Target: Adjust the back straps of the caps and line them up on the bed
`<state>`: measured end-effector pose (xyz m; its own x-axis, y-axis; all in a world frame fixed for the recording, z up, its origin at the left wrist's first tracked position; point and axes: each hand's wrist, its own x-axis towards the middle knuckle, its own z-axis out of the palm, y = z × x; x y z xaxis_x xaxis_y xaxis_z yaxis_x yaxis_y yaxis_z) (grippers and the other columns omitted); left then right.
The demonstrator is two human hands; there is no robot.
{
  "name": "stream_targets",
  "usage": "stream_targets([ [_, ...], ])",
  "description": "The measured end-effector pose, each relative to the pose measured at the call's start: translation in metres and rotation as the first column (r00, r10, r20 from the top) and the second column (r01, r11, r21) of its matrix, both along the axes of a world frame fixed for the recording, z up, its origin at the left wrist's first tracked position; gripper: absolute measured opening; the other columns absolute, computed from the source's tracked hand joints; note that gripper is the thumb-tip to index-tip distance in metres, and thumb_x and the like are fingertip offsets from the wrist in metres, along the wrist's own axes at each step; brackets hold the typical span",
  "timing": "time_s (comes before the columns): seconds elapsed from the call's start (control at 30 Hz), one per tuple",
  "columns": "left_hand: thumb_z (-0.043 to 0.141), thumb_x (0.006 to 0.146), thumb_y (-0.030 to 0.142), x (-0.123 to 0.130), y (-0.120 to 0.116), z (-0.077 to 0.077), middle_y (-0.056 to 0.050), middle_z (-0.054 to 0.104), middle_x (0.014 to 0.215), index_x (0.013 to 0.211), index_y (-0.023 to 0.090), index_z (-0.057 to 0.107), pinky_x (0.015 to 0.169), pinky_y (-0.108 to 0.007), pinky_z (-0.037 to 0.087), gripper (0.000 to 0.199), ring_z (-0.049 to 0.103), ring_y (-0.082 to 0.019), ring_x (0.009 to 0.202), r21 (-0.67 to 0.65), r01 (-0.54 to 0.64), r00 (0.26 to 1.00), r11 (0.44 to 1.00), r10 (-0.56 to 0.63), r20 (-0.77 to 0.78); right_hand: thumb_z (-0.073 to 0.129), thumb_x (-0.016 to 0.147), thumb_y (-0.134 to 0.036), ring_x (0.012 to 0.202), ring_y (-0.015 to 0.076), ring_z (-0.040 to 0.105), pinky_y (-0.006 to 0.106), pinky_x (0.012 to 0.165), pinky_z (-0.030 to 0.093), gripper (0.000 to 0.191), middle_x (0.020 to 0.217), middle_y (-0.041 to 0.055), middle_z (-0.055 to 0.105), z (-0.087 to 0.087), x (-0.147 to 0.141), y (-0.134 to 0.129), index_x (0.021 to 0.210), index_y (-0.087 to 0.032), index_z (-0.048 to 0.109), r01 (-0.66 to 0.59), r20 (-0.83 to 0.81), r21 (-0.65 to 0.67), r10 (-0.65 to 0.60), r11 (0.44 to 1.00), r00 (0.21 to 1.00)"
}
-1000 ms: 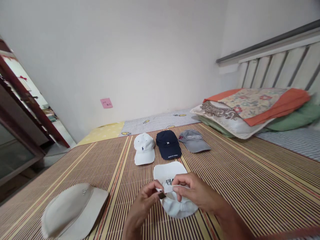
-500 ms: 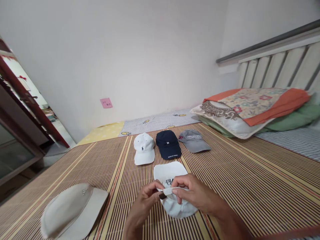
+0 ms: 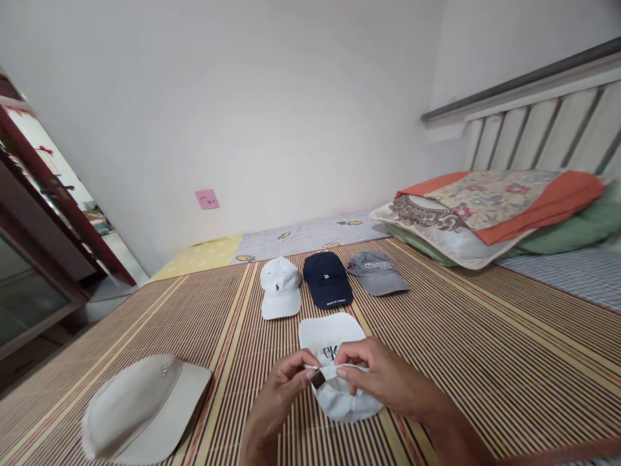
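Observation:
A white cap with dark "CK" lettering lies at the lower middle, its brim pointing away from me. My left hand pinches the left part of its back strap beside a dark buckle. Thumb and fingers of my right hand close on the strap's right part. Beyond it, in a row, are a white cap with a small emblem, a navy cap and a grey cap. To the left of my hands sits a beige cap.
The caps rest on a striped bamboo mat. Stacked pillows lie at the right, by a white headboard. A pink note is on the wall, and a red-framed door stands at the far left.
The dark buckle has turned so that more of its face shows beside my left fingers. Both hands keep nearly the same place and grip.

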<state>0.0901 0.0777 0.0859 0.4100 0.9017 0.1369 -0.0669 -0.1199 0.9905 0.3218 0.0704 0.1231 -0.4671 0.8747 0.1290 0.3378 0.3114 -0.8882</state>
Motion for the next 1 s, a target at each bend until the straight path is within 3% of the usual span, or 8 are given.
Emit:
stream_targets([
  [0.43,0.076,0.086,0.05,0.003,-0.001,0.002,-0.001,0.061,0.074,0.08,0.018,0.074,0.071,-0.027,0.037,0.033,0.05,-0.016,0.073,0.008,0.036,0.999,0.999,-0.036,0.007,0.062,0.091,-0.023,0.061,0.0112,0.046,0.026,0.058,0.029,0.022,0.063,-0.0046,0.059,0.0,-0.001,-0.001,0.07,-0.019,0.068,-0.057,0.016,-0.012,0.057,0.998,0.998],
  [0.67,0.08,0.082,0.053,0.005,0.0,0.002,0.0,0.057,0.073,0.082,0.018,0.07,0.068,-0.026,0.036,0.037,0.046,-0.015,0.069,-0.067,0.047,0.999,0.997,-0.046,0.018,0.061,0.091,-0.025,0.062,0.0126,0.05,0.026,0.059,0.033,0.026,0.064,-0.0027,0.06,0.008,-0.007,-0.007,0.066,-0.019,0.067,-0.056,0.01,-0.043,0.057,0.997,0.998],
  [0.8,0.08,0.083,0.05,0.003,0.0,0.001,0.0,0.059,0.074,0.08,0.017,0.068,0.07,-0.026,0.037,0.035,0.048,-0.015,0.071,-0.067,0.017,1.0,0.998,-0.017,0.005,0.068,0.084,-0.023,0.072,0.0156,0.06,0.026,0.065,0.041,0.009,0.076,-0.0009,0.071,0.01,-0.002,-0.007,0.085,-0.02,0.077,-0.02,-0.006,-0.084,0.019,0.996,1.0],
  [0.87,0.08,0.082,0.05,0.002,0.0,0.001,0.0,0.059,0.074,0.079,0.017,0.069,0.07,-0.026,0.038,0.035,0.048,-0.014,0.071,-0.065,0.008,1.0,0.998,-0.007,0.005,0.073,0.078,-0.02,0.084,0.0194,0.066,0.028,0.074,0.046,0.016,0.088,0.0015,0.077,0.011,0.005,-0.005,0.093,-0.021,0.079,0.018,-0.01,-0.08,-0.019,0.997,1.0],
  [1.0,0.083,0.079,0.051,0.004,-0.001,0.003,-0.001,0.061,0.072,0.077,0.017,0.071,0.068,-0.026,0.038,0.036,0.049,-0.015,0.069,-0.074,-0.003,1.0,0.997,0.004,0.023,0.072,0.076,-0.02,0.083,0.021,0.067,0.029,0.074,0.046,0.01,0.084,0.0025,0.077,0.012,0.016,-0.002,0.083,-0.02,0.08,0.034,0.014,-0.064,-0.033,0.997,0.999],
])
